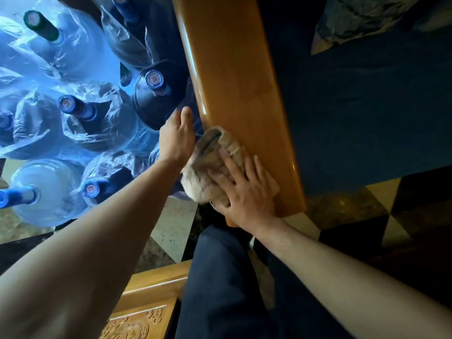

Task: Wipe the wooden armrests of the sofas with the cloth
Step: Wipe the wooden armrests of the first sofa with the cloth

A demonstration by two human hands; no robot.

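The right hand lies flat with its fingers spread, pressing down on a bunched tan cloth. The cloth sits on the near end of the shiny wooden armrest and hangs a little over its left edge. The left hand is open, just beside the cloth, at the left side of the armrest; its fingers reach down past the edge, so I cannot tell what they touch. To the right of the armrest is the dark blue sofa seat. To the left stand many big blue water bottles in clear plastic bags.
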